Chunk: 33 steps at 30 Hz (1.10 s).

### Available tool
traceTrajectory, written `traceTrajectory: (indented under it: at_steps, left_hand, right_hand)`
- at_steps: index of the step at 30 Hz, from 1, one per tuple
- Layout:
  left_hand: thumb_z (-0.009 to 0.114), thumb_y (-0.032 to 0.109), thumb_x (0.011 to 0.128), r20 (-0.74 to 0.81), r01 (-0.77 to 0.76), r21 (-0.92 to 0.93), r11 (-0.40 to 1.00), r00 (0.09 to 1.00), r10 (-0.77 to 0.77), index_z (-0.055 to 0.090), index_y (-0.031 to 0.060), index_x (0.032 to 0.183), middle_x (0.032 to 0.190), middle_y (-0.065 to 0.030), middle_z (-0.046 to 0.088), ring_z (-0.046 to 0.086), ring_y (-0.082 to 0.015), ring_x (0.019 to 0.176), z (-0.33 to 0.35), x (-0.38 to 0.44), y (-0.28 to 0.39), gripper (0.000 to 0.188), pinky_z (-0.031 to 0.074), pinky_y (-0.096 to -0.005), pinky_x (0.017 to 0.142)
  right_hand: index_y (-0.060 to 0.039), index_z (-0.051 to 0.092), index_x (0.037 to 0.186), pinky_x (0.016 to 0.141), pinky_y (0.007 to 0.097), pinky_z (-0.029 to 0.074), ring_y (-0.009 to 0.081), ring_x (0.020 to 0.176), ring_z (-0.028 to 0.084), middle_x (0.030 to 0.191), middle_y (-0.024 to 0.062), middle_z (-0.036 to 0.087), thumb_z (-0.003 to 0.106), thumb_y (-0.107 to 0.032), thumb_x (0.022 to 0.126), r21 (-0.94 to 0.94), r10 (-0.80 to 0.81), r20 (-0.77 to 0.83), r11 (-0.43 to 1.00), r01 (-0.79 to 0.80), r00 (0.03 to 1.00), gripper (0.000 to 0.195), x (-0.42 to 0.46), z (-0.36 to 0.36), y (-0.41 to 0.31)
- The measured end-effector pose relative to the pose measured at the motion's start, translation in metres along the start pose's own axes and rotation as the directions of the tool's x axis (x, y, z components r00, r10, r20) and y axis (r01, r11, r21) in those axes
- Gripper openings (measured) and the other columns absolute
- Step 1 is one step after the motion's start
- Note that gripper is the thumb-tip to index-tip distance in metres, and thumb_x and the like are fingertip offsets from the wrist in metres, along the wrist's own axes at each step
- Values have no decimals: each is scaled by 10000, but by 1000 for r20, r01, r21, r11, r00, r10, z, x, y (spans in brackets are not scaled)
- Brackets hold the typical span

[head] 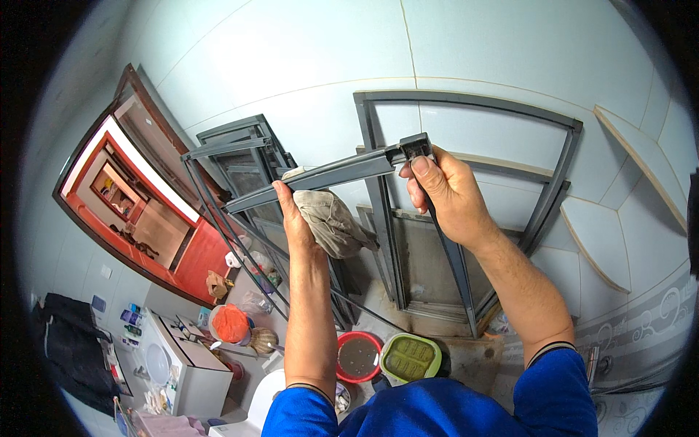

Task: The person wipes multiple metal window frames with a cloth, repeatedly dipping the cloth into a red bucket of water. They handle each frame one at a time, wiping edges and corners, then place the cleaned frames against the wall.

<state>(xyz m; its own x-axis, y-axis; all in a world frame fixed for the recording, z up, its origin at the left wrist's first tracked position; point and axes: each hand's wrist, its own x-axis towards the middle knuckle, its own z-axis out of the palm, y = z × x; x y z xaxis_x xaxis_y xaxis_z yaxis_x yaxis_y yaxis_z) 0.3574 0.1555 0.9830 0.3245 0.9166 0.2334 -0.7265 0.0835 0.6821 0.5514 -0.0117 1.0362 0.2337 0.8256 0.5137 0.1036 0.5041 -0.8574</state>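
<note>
A dark grey metal window-type frame (338, 173) is held up in front of me, its top rail slanting upward to the right. My left hand (299, 224) grips this rail, thumb along its near face, with a crumpled beige cloth (333, 223) bunched against it. Around the black corner piece (416, 146) at the rail's right end, my right hand (450, 199) is closed, the thumb pressing on its near side. A dark side bar (457, 267) runs down from that corner toward the floor. The left fingers are mostly hidden behind the rail and cloth.
More grey frames (469, 98) lean on the tiled wall, others (240, 136) farther left. On the floor stand a red basin (357, 377) of murky water and a green basin (437, 358). A white toilet (265, 401), a cabinet (202, 382) and an open doorway (158, 235) lie left.
</note>
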Motion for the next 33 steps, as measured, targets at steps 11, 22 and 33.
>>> traceTrajectory:
  at_steps: [11,22,33]
  left_hand:
    - [526,725,963,4,75,-118,990,997,-75,653,105,1158,954,-43,710,690,-191,790,8,0,-1,663,584,-352,677]
    - [461,714,1000,-23,7,80,997,1000,-5,637,90,1123,944,-50,682,665,-192,798,10,-10,-5,660,562,-339,690]
    - [448,723,1003,-74,29,124,992,997,-20,644,100,1124,928,-74,675,672,-201,821,37,-4,4,664,565,-359,706]
  right_hand:
    - [-32,588,995,539,235,414,57,594,468,673,-25,516,500,-427,1101,9,11,32,1000,-11,999,419,2,2,-2]
    - [-33,581,988,549,251,443,73,598,514,665,-14,538,500,-372,1109,-147,15,39,989,-9,999,369,-5,10,3]
    - [-35,431,1476,925,331,530,192,1091,614,1148,131,649,487,-608,1038,-344,-109,-79,936,75,991,724,-6,-20,-8]
